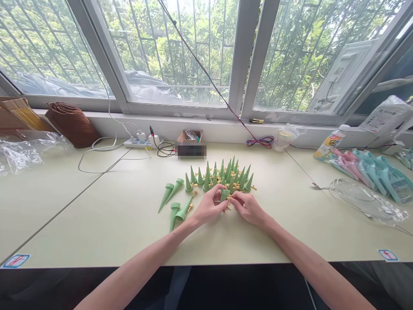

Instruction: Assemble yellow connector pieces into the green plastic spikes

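My left hand (208, 206) is closed around a green plant watering spike (225, 195), its ribbed cap showing between thumb and fingers. At the side of that cap, my right hand (250, 208) pinches a small yellow valve (229, 198). Fingers partly cover where the two parts meet. Just beyond my hands, many green spikes (188, 184) stand points up in a group, with yellow valves at their bases. Several more spikes (175, 208) lie on their sides to the left of my left hand, and yellow valve pieces (190, 207) show beside the nearest ones.
Against the window ledge are a power strip (130, 143), a small open box (190, 137) and bundled wires (263, 142). A spray bottle (331, 144), bagged pink and teal items (380, 172) and a coiled cable (351, 196) lie right. A brown roll (72, 125) is at left.
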### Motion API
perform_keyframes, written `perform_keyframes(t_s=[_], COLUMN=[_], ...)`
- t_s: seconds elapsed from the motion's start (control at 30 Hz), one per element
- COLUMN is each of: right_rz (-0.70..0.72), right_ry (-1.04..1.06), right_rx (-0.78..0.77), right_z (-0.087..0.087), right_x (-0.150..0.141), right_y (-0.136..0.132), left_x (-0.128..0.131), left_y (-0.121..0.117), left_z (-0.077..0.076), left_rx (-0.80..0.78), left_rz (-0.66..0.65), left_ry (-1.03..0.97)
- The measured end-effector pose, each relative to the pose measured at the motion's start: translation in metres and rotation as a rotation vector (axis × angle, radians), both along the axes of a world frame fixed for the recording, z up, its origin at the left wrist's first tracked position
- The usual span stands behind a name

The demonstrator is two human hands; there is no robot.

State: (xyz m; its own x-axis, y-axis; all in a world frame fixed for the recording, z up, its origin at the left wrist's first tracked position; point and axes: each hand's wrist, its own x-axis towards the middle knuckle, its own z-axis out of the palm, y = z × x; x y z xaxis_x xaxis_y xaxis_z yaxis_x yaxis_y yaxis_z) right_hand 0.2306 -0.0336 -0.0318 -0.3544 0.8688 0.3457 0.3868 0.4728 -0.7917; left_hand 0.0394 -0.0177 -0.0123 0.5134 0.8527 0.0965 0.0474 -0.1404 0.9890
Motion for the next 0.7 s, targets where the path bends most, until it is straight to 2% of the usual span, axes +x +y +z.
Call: perform_keyframes(t_s=[0.23,0.7], right_rz=[-0.021,-0.02], right_ry=[-0.008,-0.028], right_rx=[-0.032,0.004], right_z=[-0.002,-0.004], right_x=[0.0005,0.0012], right_y=[0.0013,0.0025], left_x=[0.0,-0.0002], left_y=[-0.0013,-0.0021], left_z=[-0.0001,0.002], left_rx=[0.02,0.033], left_rz=[0.022,0.049], left_ry=[0.021,0.05])
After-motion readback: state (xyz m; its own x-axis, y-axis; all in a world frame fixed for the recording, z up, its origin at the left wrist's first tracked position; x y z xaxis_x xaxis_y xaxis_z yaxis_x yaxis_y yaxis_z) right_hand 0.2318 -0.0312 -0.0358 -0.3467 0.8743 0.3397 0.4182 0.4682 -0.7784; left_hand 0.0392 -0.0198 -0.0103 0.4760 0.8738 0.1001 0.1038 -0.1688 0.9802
